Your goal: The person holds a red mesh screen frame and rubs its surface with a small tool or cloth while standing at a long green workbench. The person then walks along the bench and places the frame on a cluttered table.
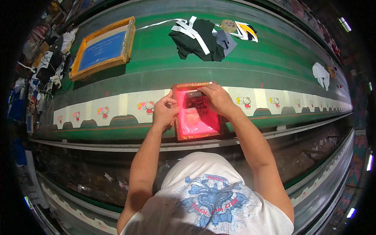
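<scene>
A small wooden screen printing frame [180, 134], its inside coated with bright pink-red ink, lies over a row of pale cut fabric pieces [127, 102] printed with a cartoon cat and balloons. My left hand [166, 111] is closed at the frame's left side, its fingers curled and its thumb against the rim. Inside the frame's far end, a squeegee [194, 94] stands in the ink, with my right hand [216, 98] closed on its right end. My right fingers cover part of the squeegee and of the frame's far right corner.
The long green table [152, 74] carries a larger wooden frame with a blue screen [103, 51] at the far left. Dark cloth [192, 43] with white strips, a tape roll [228, 26] and a white cloth [321, 75] lie farther back. A metal rail [117, 148] edges the near side.
</scene>
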`<state>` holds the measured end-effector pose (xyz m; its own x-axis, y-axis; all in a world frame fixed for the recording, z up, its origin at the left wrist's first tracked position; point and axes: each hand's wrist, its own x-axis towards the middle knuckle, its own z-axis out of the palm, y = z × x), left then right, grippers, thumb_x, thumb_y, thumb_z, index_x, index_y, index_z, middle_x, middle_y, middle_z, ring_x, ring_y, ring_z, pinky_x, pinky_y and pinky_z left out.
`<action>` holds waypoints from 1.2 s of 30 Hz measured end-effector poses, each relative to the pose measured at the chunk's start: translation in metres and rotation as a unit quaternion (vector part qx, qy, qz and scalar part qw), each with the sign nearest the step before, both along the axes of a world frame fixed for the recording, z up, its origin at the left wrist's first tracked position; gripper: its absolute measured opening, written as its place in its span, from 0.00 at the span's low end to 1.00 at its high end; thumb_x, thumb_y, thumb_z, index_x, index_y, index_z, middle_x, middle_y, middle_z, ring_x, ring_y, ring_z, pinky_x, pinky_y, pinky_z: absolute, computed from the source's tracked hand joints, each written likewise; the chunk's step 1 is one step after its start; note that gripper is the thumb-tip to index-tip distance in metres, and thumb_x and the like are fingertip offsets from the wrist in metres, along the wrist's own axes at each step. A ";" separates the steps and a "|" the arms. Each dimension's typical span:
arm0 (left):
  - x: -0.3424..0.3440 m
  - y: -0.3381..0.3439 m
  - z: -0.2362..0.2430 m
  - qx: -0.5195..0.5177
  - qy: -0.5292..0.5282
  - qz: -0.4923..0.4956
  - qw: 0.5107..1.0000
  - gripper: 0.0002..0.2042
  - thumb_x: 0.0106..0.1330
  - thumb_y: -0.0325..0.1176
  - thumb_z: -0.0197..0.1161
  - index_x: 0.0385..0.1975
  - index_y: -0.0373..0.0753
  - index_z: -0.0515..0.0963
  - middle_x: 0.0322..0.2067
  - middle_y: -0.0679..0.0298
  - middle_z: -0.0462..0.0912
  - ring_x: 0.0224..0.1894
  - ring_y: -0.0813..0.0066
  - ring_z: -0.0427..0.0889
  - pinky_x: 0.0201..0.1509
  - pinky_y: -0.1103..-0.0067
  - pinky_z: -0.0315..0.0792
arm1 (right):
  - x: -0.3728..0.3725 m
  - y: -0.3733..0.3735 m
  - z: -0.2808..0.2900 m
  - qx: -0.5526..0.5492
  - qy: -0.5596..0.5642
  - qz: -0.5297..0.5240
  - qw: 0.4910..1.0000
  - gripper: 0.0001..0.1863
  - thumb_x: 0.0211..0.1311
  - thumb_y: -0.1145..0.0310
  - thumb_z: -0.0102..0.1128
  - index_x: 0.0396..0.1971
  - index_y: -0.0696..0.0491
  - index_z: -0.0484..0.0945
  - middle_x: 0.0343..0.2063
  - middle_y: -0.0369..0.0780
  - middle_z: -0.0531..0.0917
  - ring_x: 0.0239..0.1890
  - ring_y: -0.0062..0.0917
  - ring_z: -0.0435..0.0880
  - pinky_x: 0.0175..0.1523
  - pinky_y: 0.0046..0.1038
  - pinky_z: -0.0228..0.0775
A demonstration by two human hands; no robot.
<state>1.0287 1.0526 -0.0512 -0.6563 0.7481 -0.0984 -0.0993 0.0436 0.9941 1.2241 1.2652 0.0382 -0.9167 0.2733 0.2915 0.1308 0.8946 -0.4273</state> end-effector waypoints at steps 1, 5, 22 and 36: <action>0.001 0.001 0.000 0.009 -0.009 0.000 1.000 0.12 0.58 0.18 0.79 0.39 0.35 0.84 0.83 0.49 0.74 0.48 0.83 0.86 0.47 0.80 0.81 | 0.002 -0.003 -0.001 0.016 -0.013 0.004 1.000 0.28 0.56 0.81 0.71 0.60 0.55 0.88 0.53 0.48 0.91 0.58 0.48 0.88 0.67 0.50 0.79; 0.003 -0.002 0.006 0.010 -0.025 -0.006 1.000 0.11 0.59 0.20 0.79 0.39 0.35 0.85 0.83 0.47 0.73 0.54 0.79 0.87 0.53 0.77 0.82 | 0.025 -0.038 -0.009 0.062 -0.018 0.009 0.998 0.33 0.54 0.80 0.73 0.64 0.53 0.88 0.55 0.46 0.90 0.56 0.45 0.87 0.63 0.46 0.79; 0.004 -0.001 0.003 0.055 0.045 -0.037 0.997 0.14 0.60 0.18 0.78 0.45 0.32 0.85 0.83 0.36 0.68 0.81 0.54 0.76 0.80 0.65 0.75 | 0.098 -0.121 0.003 -0.015 -0.005 0.002 1.000 0.32 0.50 0.80 0.74 0.60 0.55 0.88 0.56 0.44 0.88 0.60 0.43 0.86 0.63 0.45 0.79; 0.114 0.089 0.016 0.071 0.038 -0.031 0.996 0.15 0.58 0.14 0.77 0.44 0.32 0.86 0.84 0.33 0.65 0.86 0.49 0.69 0.86 0.60 0.68 | 0.221 -0.041 -0.017 -0.091 0.107 -0.062 0.988 0.27 0.53 0.86 0.74 0.56 0.57 0.89 0.56 0.45 0.89 0.60 0.45 0.88 0.65 0.47 0.80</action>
